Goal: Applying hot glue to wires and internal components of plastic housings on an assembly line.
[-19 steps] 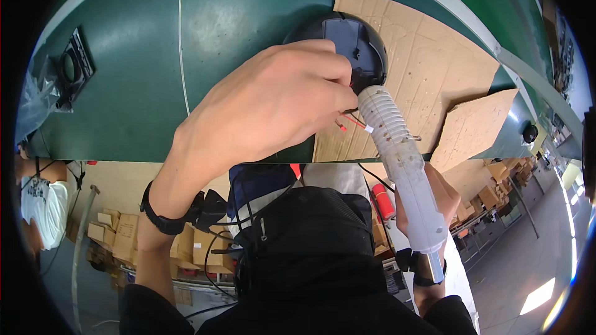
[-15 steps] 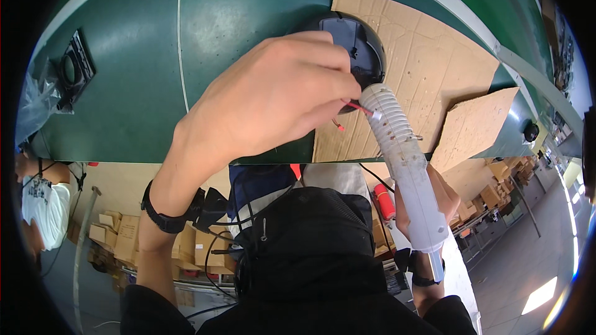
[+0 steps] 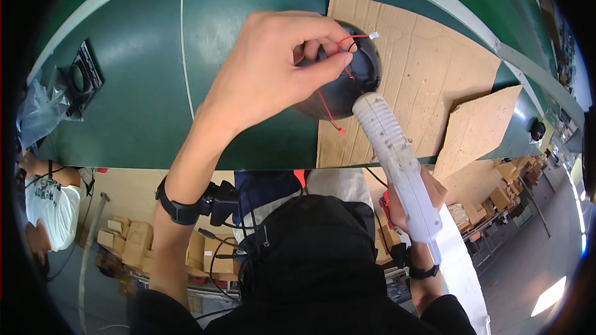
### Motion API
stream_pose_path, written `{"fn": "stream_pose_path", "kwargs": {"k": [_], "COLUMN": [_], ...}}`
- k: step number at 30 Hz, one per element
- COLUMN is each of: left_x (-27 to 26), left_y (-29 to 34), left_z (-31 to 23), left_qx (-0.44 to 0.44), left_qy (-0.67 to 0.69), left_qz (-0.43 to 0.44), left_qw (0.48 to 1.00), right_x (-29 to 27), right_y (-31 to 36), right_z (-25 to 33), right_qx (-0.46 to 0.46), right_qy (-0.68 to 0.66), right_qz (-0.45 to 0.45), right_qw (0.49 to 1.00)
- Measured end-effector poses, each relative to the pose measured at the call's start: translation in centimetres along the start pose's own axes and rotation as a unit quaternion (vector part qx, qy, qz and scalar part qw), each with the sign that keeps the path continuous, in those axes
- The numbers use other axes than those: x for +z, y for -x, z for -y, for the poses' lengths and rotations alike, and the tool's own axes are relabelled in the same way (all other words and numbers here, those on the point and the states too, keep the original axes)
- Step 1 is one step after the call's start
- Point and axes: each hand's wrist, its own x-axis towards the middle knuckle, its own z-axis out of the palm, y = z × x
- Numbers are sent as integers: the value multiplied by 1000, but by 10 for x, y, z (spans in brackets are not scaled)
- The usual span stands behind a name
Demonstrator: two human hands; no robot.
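Note:
My left hand (image 3: 264,80) pinches a thin red and black wire (image 3: 360,37) between thumb and forefinger. A small white connector ends this wire beyond the fingertips. Under the hand lies a black round housing (image 3: 371,68), partly hidden by it. From the housing another red wire (image 3: 326,108) with a red plug hangs toward the near side. My right hand (image 3: 433,191) is closed around a whitish hot glue gun (image 3: 400,164), its fingers partly covered by the tool. The gun's tip points at the near right edge of the housing, and a clear glue stick shows at its back.
A flat cardboard sheet (image 3: 422,68) lies under part of the housing, with a smaller cardboard piece (image 3: 478,127) at right. A black frame-like part (image 3: 87,77) and a clear plastic bag (image 3: 40,108) sit at far left. Another person (image 3: 53,211) is at lower left.
My left hand has lifted and moved away from me with the wire, so its connector now points to the far right. The glue gun's tip has shifted slightly left and nearer.

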Motion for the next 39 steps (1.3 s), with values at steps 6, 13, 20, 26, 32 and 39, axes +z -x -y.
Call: {"fn": "stream_pose_path", "kwargs": {"k": [6, 13, 20, 26, 32, 39], "left_x": [-6, -41, -19, 1, 3, 1], "left_y": [6, 27, 50, 35, 34, 36], "left_z": [2, 20, 31, 34, 40, 41], "left_qx": [-49, -22, -21, 18, 10, 0], "left_qy": [33, 107, -87, -96, -71, -73], "left_qz": [17, 74, 144, 123, 121, 118], "left_qw": [998, 991, 986, 988, 990, 990], "right_x": [5, 22, 35, 34, 39, 39], "right_y": [9, 2, 6, 7, 13, 14], "right_z": [0, -17, -18, -13, -16, -9], "right_qx": [28, -64, -63, -13, -45, -36], "right_qy": [-7, -71, -76, -87, -50, -64], "right_qz": [4, -100, -120, -103, -93, -91], "right_qw": [1000, 990, 988, 991, 993, 993]}}
